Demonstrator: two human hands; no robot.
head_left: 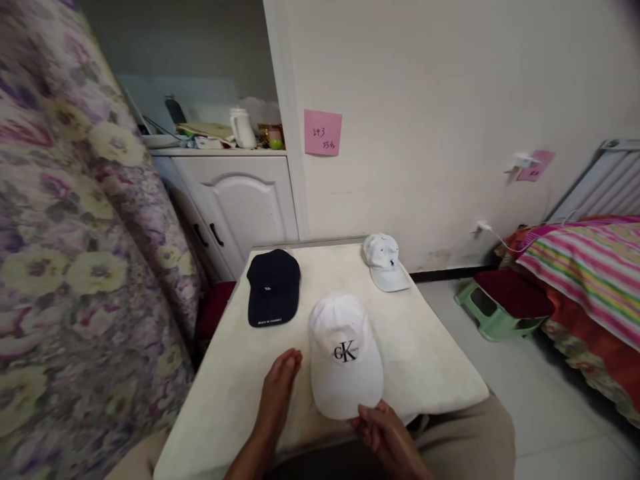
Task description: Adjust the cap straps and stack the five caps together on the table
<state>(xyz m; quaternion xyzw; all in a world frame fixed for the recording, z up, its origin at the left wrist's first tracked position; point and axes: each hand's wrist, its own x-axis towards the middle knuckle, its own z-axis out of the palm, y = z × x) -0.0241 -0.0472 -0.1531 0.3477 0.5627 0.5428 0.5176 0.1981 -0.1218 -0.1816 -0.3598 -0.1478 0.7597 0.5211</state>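
A white baseball cap [345, 360] with black CK lettering lies near the front of the cream-covered table [410, 347], its brim toward me. My right hand [383, 430] pinches the front edge of that brim between thumb and fingers. Just left of the cap, my left hand [280, 383] hovers with its fingers stretched out, holding nothing and apart from the cap. A dark navy cap [274, 287] rests at the back left of the table, brim toward me. At the back right corner sits a pale cap [385, 261] with a small dark logo.
Behind the table is a wall with a pink note [323, 133]. A white cabinet [245, 207] stands at the back left, holding a white jug [243, 128]. Floral curtain [90, 267] hangs at left. A green stool [485, 310] and a striped bed [590, 267] are at right.
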